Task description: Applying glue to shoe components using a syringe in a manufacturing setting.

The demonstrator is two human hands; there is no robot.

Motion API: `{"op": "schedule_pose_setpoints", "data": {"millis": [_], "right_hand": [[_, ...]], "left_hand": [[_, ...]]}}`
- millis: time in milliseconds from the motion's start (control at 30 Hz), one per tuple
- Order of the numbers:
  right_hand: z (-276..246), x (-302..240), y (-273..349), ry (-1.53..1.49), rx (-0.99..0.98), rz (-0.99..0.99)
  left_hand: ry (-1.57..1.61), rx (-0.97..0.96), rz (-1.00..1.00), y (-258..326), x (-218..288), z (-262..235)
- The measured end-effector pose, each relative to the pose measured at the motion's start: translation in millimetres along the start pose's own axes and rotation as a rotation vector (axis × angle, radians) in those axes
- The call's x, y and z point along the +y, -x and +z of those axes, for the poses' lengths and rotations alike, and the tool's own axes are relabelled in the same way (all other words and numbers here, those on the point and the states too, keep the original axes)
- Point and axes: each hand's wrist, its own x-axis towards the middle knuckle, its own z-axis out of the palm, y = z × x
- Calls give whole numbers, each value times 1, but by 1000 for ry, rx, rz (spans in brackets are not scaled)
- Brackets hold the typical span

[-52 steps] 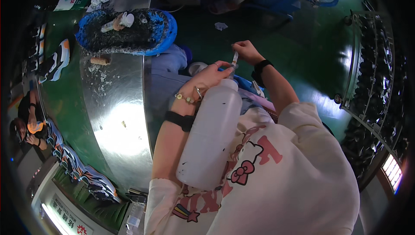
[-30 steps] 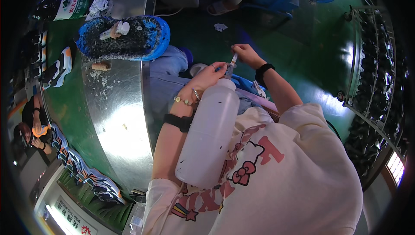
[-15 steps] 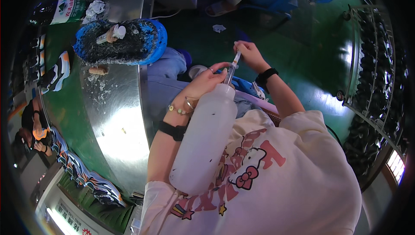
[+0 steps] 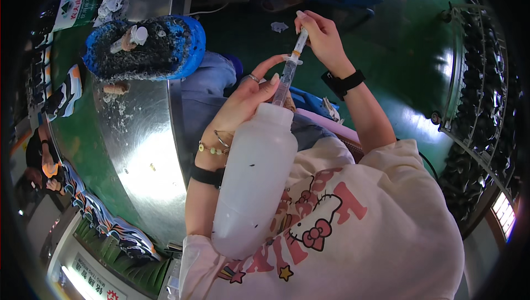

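A clear syringe (image 4: 285, 83) stands tilted in the mouth of a translucent white plastic bottle (image 4: 255, 181), which leans against my left forearm and chest. My left hand (image 4: 243, 100) is closed round the syringe barrel just above the bottle's neck, its index finger reaching to the flange. The thumb and fingers of my right hand (image 4: 326, 38) pinch the far end of the white plunger (image 4: 300, 43). Part of the plunger shows out of the barrel, with an orange-brown spot near the flange. The syringe's tip is hidden in the bottle.
On the metal table (image 4: 149, 123) at left lie a blue tray (image 4: 193, 46) crusted with black residue, a capped vial-like piece on it, crumpled paper (image 4: 110, 6) and a brown stub (image 4: 116, 88). Sneakers (image 4: 105, 211) line a conveyor; a co-worker (image 4: 45, 159) sits beyond. A wheeled rack (image 4: 455, 79) stands right.
My right hand has moved up and away from the bottle. More of the syringe shows above the bottle's mouth, and my left index finger has shifted to the flange. The view has shifted slightly.
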Motion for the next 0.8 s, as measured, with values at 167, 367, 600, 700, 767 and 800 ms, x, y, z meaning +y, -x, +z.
{"op": "schedule_pose_setpoints", "data": {"millis": [167, 367, 600, 700, 767, 800], "right_hand": [[0, 38, 8, 95, 32, 49], [5, 81, 28, 87, 54, 235], [5, 94, 43, 113, 57, 326], [5, 93, 46, 127, 44, 348], [5, 93, 45, 120, 33, 364], [6, 93, 45, 114, 21, 379]], "left_hand": [[-49, 57, -126, -13, -11, -5], [-55, 108, -228, -21, -30, -12], [-174, 122, -255, -29, -43, -19], [-231, 125, -269, -31, -46, -21], [-199, 139, -288, -32, -46, -20], [-199, 140, -290, -32, -45, -19]]}}
